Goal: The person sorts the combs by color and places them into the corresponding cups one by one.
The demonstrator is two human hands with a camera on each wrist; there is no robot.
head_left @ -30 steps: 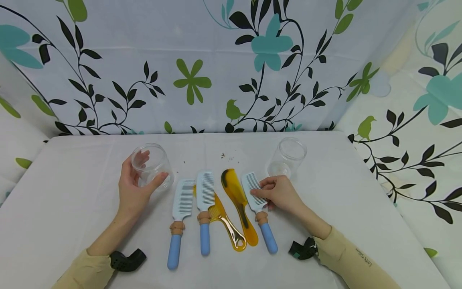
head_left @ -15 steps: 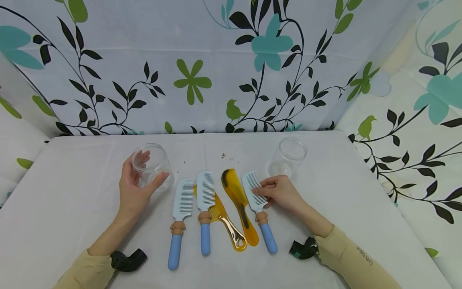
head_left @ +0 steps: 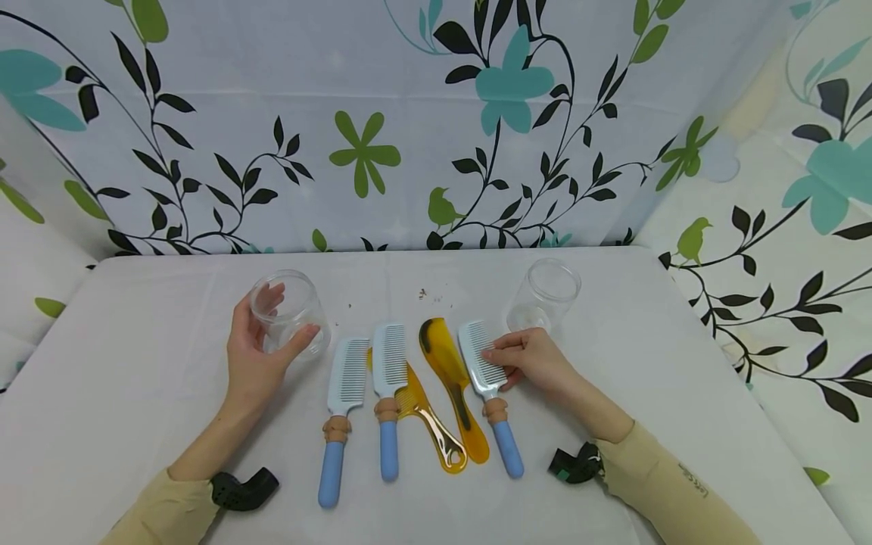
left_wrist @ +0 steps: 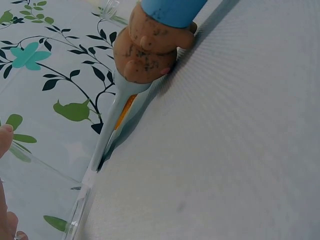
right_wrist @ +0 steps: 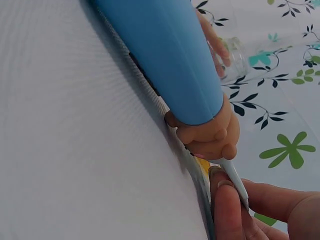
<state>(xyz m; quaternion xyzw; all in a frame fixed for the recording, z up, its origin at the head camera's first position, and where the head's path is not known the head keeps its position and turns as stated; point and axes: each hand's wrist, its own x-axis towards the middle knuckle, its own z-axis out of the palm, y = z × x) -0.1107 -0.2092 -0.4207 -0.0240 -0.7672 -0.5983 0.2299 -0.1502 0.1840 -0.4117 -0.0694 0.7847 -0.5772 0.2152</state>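
My left hand (head_left: 262, 359) wraps thumb and fingers around a clear jar (head_left: 291, 312) on the left of the table. On the right, my right hand (head_left: 538, 363) pinches the toothed edge of a light blue comb (head_left: 474, 348) between thumb and fingers. That comb's blue handle (right_wrist: 165, 55) and brown animal-figure collar (right_wrist: 210, 135) fill much of the right wrist view. Left of it lies an amber comb with dark streaks (head_left: 450, 367). A second amber comb (head_left: 431, 424) lies partly under another light blue comb (head_left: 390, 363). A third light blue comb (head_left: 347, 382) lies farthest left.
A second clear jar (head_left: 545, 291) stands behind my right hand. Small dark crumbs (head_left: 422, 294) dot the white tabletop (head_left: 157, 325) near the back. A patterned cloth (head_left: 272, 76) hangs behind the table, and similar cloth (head_left: 770, 303) hangs at the right.
The fingertips of my right hand have slid slightly right along the comb's toothed side. My left hand, the jars and the other combs have stayed in place.
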